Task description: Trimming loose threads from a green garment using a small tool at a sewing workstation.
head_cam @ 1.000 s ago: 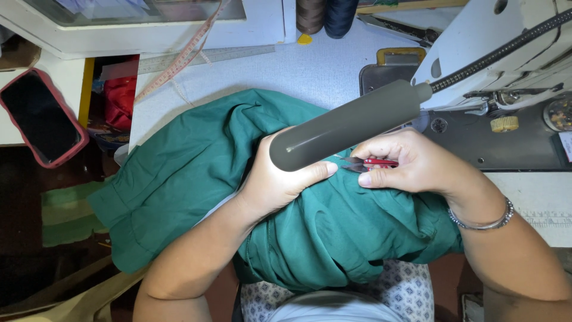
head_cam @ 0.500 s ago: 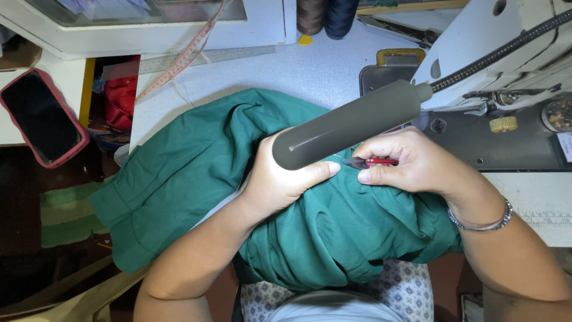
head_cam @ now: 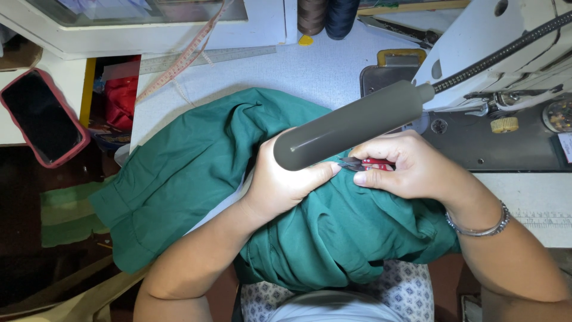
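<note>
A bunched dark green garment (head_cam: 196, 161) lies across the sewing table and down into my lap. My left hand (head_cam: 285, 188) pinches a fold of this fabric, thumb pointing right. My right hand (head_cam: 411, 166) is closed around small red-handled thread snips (head_cam: 372, 163), whose dark blades point left and meet the cloth just beside my left thumb. A grey cylindrical lamp head (head_cam: 345, 126) hangs over both hands and hides part of my left fingers. A metal bangle (head_cam: 479, 226) circles my right wrist.
A white sewing machine (head_cam: 506, 48) stands at the upper right on a dark base. Two thread cones (head_cam: 326, 15), a metal ruler (head_cam: 208, 58) and a measuring tape (head_cam: 182, 59) lie at the back. A phone in a pink case (head_cam: 42, 116) rests on a ledge at left.
The view has shifted very slightly. Both hands stay in nearly the same place on the green fabric, with the snips still at the fold.
</note>
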